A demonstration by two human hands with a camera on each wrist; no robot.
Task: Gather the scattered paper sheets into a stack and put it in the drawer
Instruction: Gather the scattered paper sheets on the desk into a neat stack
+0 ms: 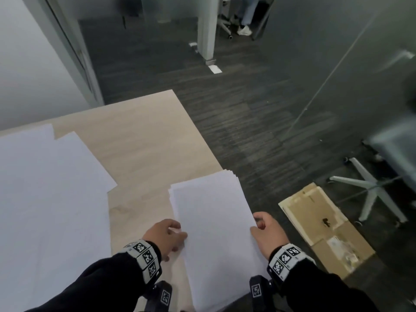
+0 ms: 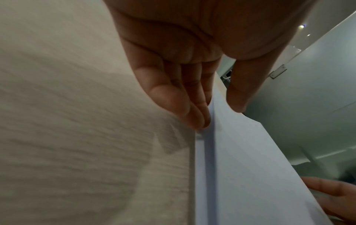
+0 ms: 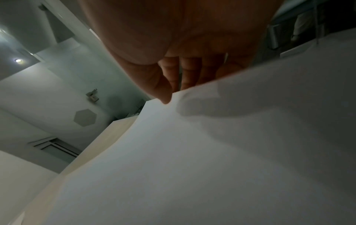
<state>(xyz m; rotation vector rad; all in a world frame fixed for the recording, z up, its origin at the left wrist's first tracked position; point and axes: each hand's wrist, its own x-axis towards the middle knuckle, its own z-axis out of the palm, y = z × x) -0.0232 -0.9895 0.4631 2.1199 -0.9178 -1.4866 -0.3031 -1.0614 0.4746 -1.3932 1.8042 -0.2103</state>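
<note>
— Gripping what?
— Right hand [image 1: 267, 233] pinches the stack [image 1: 213, 221] by its right edge, thumb on top; only its wrist view shows fingers [image 3: 171, 73] tucked beneath. Left hand [image 1: 165, 238] presses straight fingers [image 2: 179, 103] against the opposite edge.
— Where?
— Table [image 1: 144, 136]: loose sheets [image 1: 49, 188] on its left half; stack overhangs its right edge.

No text can be read; the label [image 1: 337, 243] on the cardboard box [image 1: 315, 212] is too blurred

Dim, soft indoor light; wrist views blurred, head view's edges smeared.
</note>
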